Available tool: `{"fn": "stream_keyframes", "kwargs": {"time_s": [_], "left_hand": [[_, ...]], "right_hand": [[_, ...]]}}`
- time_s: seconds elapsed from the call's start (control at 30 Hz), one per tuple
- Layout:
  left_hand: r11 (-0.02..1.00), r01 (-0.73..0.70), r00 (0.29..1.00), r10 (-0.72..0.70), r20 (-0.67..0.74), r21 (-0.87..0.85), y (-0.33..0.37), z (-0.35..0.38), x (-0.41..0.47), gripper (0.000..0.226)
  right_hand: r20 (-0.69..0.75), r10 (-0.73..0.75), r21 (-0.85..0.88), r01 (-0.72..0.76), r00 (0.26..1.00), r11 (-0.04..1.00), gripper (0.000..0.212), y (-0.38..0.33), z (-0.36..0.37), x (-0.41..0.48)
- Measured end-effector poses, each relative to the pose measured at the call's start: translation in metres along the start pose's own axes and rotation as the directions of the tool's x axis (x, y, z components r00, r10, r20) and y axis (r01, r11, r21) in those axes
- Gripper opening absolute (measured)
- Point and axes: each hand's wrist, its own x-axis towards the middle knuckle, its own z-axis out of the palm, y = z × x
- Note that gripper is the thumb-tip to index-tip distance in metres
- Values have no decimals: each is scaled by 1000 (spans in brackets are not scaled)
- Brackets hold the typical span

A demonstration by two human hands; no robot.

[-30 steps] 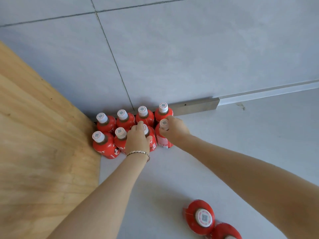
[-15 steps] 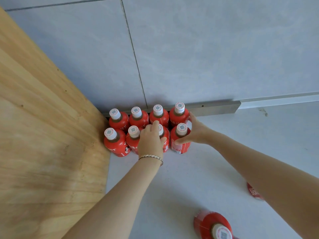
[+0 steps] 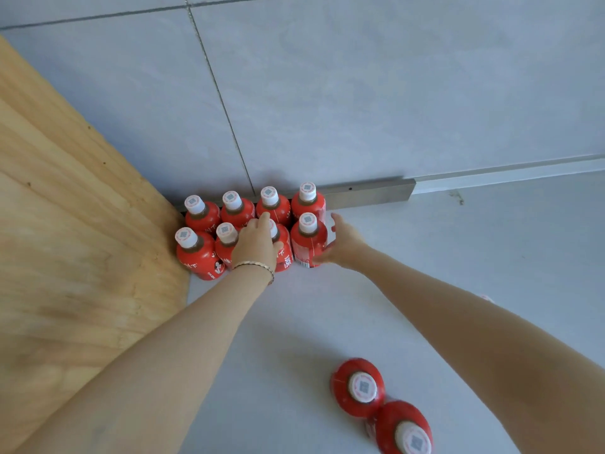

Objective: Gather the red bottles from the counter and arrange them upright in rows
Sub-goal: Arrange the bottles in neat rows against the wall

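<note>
Eight red bottles (image 3: 308, 244) stand upright.

Eight red bottles with white caps stand upright in two rows of four in the far left corner of the grey counter (image 3: 458, 257). The back row (image 3: 307, 204) runs along the far wall, its bottles touching side by side. The front row (image 3: 196, 253) stands just before it; its third bottle (image 3: 283, 247) is mostly hidden, its right-end bottle (image 3: 307, 244) shows a white label panel. Two more red bottles (image 3: 358, 388) stand upright near the viewer at the right, touching each other, well apart from the rows
</note>
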Motion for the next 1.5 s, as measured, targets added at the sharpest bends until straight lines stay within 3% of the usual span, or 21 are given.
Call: {"fn": "stream_keyframes", "kwargs": {"time_s": [0.07,0.13,0.2,0.3,0.37,0.47,0.57,0.7,0.9,1.1,1.3,1.4,1.5], "left_hand": [[998,-45,995,49,-84,45,7,-2,-11,63],[981,-187,967,194,-166,52,20,-3,-33,59],[947,-311,950,310,-30,-73,36,-6,-68,44],[952,-278,878,306,367,-128,52,-8,-123,39],[927,-375,836,336,434,4,57,0,-151,44],[892,-437,839,360,408,111,60,17,-176,43],[932,-360,877,325,353,37,56,25,-185,35],[965,-235,932,257,256,-113,32,23,-195,23],[974,14,1000,-14,3,-228,-30,0,-177,21],[873,215,939,-309,-153,-438,-67,-23,-104,25],[909,249,946,-303,-118,-334,-80,-23,-52,34],[893,321,921,-372,-116,-317,-85,-20,-50,43],[824,382,882,-460,-101,-418,-89,-16,-52,44]], "right_hand": [[85,15,-86,-7,996,996,70,8,-6,-22],[175,13,-134,10,984,991,57,21,-16,-49],[257,11,-229,49,966,972,45,37,-27,-81],[309,16,-418,121,951,900,33,54,-43,-130],[323,9,-478,155,946,865,30,58,-48,-155],[378,39,-552,192,925,811,39,62,-40,-183],[431,93,-639,231,897,734,45,71,-21,-198],[425,25,-678,300,905,672,39,78,-5,-201],[255,34,-593,129,966,795,35,82,4,-187],[92,57,-390,-16,994,921,30,59,14,-143],[26,23,-321,-14,999,947,36,20,35,-98],[-1,-5,-245,5,1000,969,34,-7,53,-73],[-9,-34,-232,31,999,972,32,-37,77,-45]]}}
